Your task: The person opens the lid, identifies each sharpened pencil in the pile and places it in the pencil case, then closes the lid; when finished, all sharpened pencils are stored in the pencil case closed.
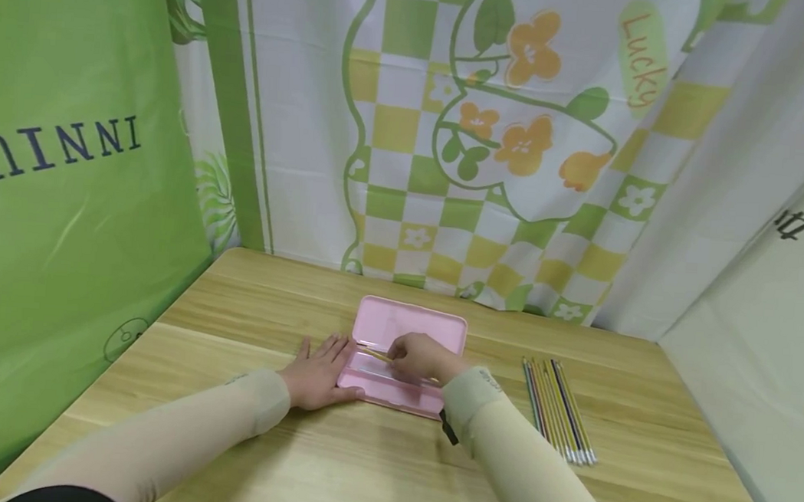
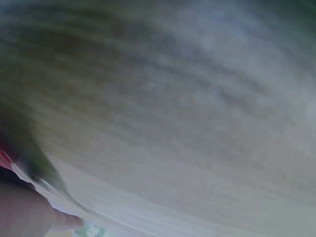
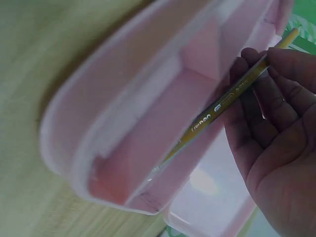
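- Right hand (image 3: 276,133), nearest the wrist camera: fingers pinch one yellow pencil (image 3: 224,103), tip angled into the open pink case (image 1: 405,359).
- Left hand (image 1: 318,372): fingers straight, flat on the table (image 1: 232,317), touching the case's left edge.
- Risk: the pencil may catch on the tray wall and skid the case.
- Count: one case; about eight loose pencils (image 1: 558,410) to the right.

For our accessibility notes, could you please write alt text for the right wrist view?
A right hand pinches a yellow pencil, lowering its tip into an open pink pencil case on a wooden table. The case's lid lies open flat beside the tray.
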Demonstrator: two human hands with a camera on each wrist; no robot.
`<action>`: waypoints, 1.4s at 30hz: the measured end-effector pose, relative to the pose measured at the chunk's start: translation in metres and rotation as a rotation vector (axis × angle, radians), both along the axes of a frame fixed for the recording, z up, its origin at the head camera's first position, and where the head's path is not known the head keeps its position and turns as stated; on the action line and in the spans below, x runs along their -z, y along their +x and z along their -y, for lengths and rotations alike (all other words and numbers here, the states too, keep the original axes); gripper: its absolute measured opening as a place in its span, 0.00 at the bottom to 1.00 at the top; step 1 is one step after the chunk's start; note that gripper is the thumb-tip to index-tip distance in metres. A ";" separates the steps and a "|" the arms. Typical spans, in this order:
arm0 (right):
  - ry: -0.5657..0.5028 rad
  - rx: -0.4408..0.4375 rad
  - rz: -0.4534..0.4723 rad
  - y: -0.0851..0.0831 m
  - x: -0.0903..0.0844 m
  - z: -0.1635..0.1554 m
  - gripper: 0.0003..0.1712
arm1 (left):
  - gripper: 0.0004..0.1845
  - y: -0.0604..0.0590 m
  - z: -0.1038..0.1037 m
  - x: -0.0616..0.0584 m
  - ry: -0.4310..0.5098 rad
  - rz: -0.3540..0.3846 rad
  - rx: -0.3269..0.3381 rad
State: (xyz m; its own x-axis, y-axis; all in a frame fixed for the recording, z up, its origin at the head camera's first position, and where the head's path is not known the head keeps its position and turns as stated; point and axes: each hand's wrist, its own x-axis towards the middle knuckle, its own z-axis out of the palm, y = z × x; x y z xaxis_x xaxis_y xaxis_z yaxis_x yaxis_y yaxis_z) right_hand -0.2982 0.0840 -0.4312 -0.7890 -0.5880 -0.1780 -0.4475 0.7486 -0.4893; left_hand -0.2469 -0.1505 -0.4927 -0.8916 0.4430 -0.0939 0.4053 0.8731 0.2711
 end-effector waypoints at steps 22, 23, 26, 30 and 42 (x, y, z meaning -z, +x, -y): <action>-0.100 0.071 -0.025 -0.004 -0.009 -0.051 0.07 | 0.54 0.004 0.004 0.000 -0.007 0.015 -0.008; -0.120 0.076 -0.013 -0.004 -0.010 -0.057 0.07 | 0.54 0.004 0.004 0.001 -0.007 0.014 -0.010; -0.169 0.112 0.024 -0.007 -0.010 -0.075 0.07 | 0.55 0.002 0.005 0.002 -0.009 0.015 -0.010; -0.196 0.153 0.055 -0.008 -0.013 -0.100 0.09 | 0.55 0.002 0.006 0.003 -0.007 0.020 -0.010; -0.143 0.346 0.040 -0.002 -0.018 -0.181 0.16 | 0.56 0.004 0.007 0.002 -0.005 0.036 -0.009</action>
State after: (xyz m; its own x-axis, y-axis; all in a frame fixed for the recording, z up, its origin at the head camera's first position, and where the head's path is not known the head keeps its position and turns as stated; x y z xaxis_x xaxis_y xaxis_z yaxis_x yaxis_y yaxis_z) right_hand -0.3007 0.2651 -0.4134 -0.9394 -0.3091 -0.1483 -0.1584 0.7752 -0.6116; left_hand -0.2430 -0.1574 -0.4950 -0.8917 0.4342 -0.1280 0.3874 0.8782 0.2805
